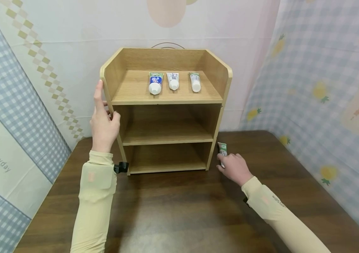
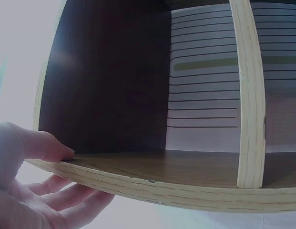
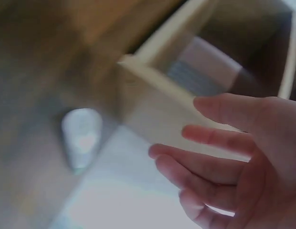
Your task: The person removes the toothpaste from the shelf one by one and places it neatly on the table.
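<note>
A small wooden shelf (image 1: 168, 142) stands on the dark table. My left hand (image 1: 104, 126) grips its left side panel, the thumb (image 2: 52, 147) inside the edge and the other fingers outside. To the right of the shelf my right hand (image 1: 234, 168) reaches low over the table, partly covering a green and white squeeze tube (image 1: 222, 147) in the head view. In the right wrist view its fingers are spread and hold nothing, while the blurred tube (image 3: 82, 136) lies apart from them.
On the top board lie a blue and green tube (image 1: 155, 83), a smaller white tube (image 1: 173, 81) and a green and white tube (image 1: 195, 82), caps facing forward. Patterned cloth (image 1: 309, 88) hangs behind and at both sides of the table (image 1: 173, 211).
</note>
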